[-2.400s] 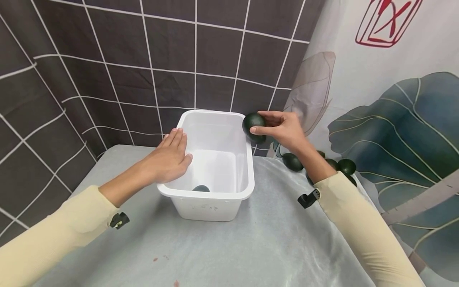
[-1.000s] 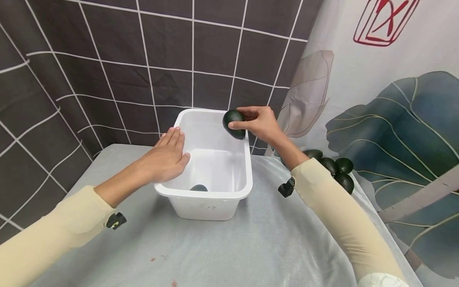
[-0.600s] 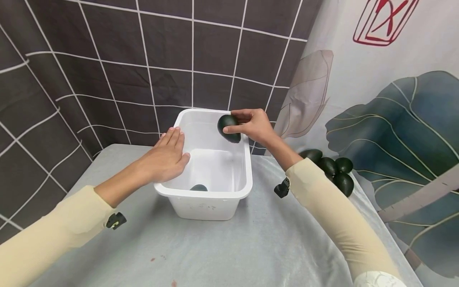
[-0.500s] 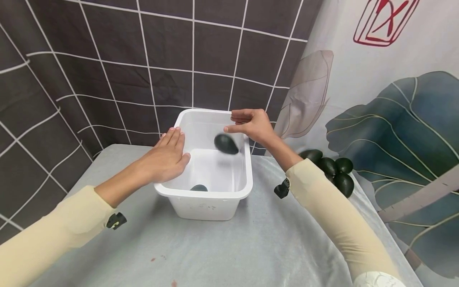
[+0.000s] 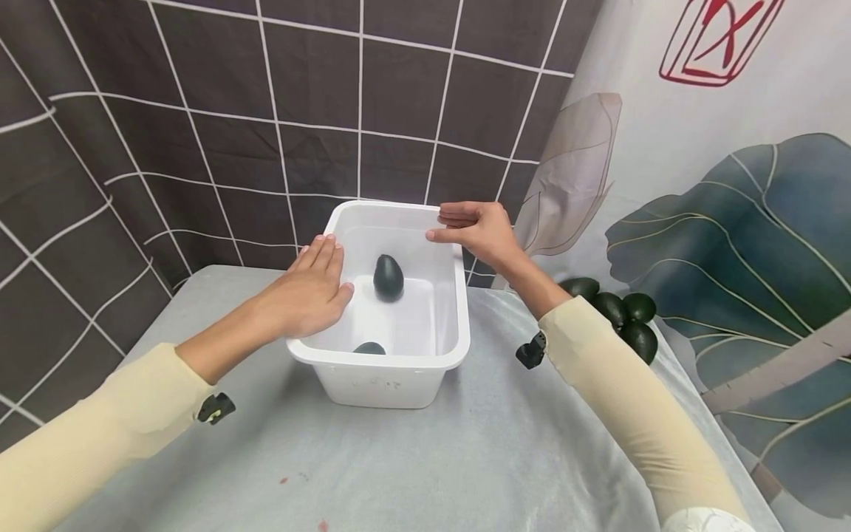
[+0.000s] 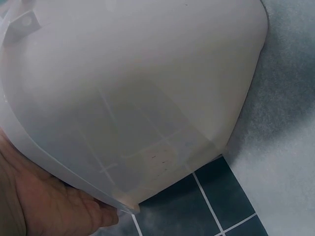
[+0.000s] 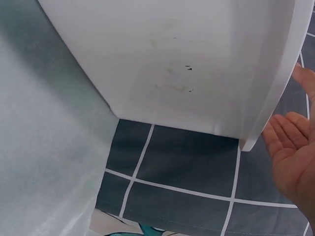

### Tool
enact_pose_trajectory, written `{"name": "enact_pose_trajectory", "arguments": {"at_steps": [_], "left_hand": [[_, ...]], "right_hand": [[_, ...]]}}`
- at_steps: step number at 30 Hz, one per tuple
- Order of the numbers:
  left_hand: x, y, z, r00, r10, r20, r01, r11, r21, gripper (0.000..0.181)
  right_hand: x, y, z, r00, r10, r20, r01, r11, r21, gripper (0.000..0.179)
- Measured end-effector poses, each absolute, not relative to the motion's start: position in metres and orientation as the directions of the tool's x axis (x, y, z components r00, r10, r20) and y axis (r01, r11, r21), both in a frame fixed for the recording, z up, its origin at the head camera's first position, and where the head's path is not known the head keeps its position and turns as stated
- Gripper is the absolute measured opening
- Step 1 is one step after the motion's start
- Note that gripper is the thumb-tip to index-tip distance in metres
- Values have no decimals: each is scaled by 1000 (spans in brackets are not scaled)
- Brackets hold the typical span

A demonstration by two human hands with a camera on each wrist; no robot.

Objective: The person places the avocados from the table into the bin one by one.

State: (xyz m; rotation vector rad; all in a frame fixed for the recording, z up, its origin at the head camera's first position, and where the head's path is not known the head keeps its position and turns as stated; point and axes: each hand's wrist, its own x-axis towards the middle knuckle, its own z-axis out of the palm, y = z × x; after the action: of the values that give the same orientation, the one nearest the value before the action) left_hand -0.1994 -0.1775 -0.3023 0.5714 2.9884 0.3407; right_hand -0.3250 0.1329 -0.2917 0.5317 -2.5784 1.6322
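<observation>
A white plastic tub (image 5: 392, 384) stands on the grey cloth, its mouth facing up. Inside it lies a dark green avocado (image 5: 388, 278) toward the back, and part of a second dark rounded thing (image 5: 369, 348) shows behind the front rim. My left hand (image 5: 309, 292) rests flat on the tub's left rim, fingers straight; the left wrist view shows the palm (image 6: 54, 201) against the rim. Over the right back rim my right hand (image 5: 482, 230) holds nothing, its thumb and fingers apart. In the right wrist view the fingers (image 7: 290, 135) appear beside the tub's rim.
Several avocados (image 5: 640, 340) lie in a cluster at the right back of the cloth-covered table (image 5: 399, 473), partly behind my right forearm. A dark curtain with white grid lines (image 5: 319, 96) hangs behind the tub. A patterned white curtain (image 5: 665, 148) hangs on the right.
My right hand carried an avocado left over the tub and let it go. It fell into the tub, and the hand drew slightly back right. My left hand stayed on the rim.
</observation>
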Motion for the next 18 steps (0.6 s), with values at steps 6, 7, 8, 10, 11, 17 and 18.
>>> {"name": "enact_pose_trajectory", "arguments": {"at_steps": [6, 7, 8, 10, 11, 17, 18], "left_hand": [[-198, -177, -301, -927, 373, -37, 355, 906, 230, 77], [-198, -177, -301, -927, 373, -35, 356, 906, 229, 78], [-199, -177, -301, -927, 372, -37, 355, 906, 229, 78], [-199, -177, -302, -928, 372, -41, 353, 907, 230, 78], [-199, -177, -302, -927, 372, -40, 354, 906, 231, 78], [-199, -177, -302, -927, 372, -45, 352, 906, 235, 78], [-199, -177, -302, -928, 371, -45, 351, 906, 235, 78]], "right_hand": [[-325, 140, -293, -941, -255, 221, -306, 368, -878, 68], [-326, 141, -293, -941, -254, 222, -306, 368, -878, 67], [-326, 142, -292, -942, -252, 221, -304, 368, -879, 67], [-326, 146, -292, -945, -246, 214, -295, 367, -882, 66], [-326, 147, -292, -947, -244, 210, -290, 366, -884, 66], [-324, 155, -293, -955, -227, 191, -266, 370, -890, 66], [-324, 156, -294, -956, -226, 189, -264, 371, -890, 66]]}}
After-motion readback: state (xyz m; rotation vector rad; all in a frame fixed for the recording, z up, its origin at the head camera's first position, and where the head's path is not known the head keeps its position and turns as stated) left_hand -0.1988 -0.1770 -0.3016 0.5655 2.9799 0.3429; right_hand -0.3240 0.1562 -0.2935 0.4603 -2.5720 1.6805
